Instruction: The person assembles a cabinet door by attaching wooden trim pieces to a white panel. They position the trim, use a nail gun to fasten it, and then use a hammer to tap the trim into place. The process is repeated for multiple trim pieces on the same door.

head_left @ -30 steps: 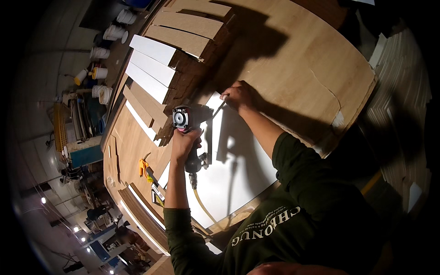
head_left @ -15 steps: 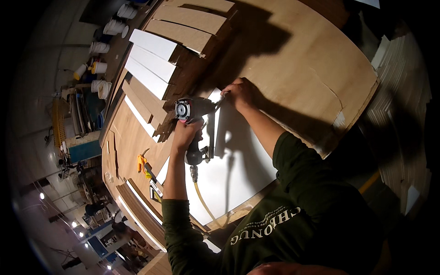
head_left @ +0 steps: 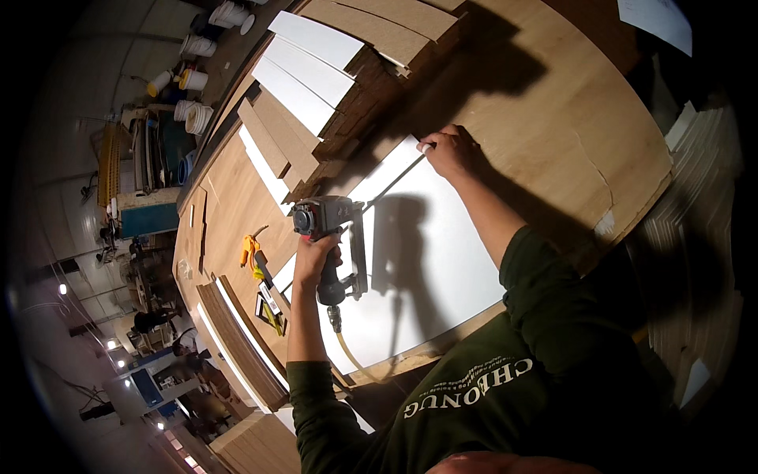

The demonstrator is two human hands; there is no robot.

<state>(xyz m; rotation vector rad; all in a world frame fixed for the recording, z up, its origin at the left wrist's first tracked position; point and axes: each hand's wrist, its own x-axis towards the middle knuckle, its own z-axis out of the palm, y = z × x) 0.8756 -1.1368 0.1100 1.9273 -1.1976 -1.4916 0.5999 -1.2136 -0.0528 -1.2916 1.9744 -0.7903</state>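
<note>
My left hand (head_left: 317, 257) is wrapped round the grip of a dark air nail gun (head_left: 341, 284), whose nose hangs over a white board. A pale air hose (head_left: 354, 353) runs from the base of its handle. Underneath lies a large white panel (head_left: 442, 276), with a narrow white strip (head_left: 392, 167) along its far left side. My right hand (head_left: 453, 152) is closed at the far end of that strip, thumb and fingers pinching its corner. Shadows of the gun and arm fall across the panel. Whether the gun's nose touches the strip I cannot tell.
Stacked white and brown board strips (head_left: 304, 87) stand beyond the gun on the wooden table (head_left: 584, 118). Left of my forearm lie an orange-handled tool (head_left: 250, 246), a tape measure (head_left: 270, 304) and more strips (head_left: 241, 340). Buckets (head_left: 197, 118) line the floor further left.
The nail gun has drawn away from my right hand, back along the strip toward me. My right hand stays at the strip's far end. The whole view has shifted a little.
</note>
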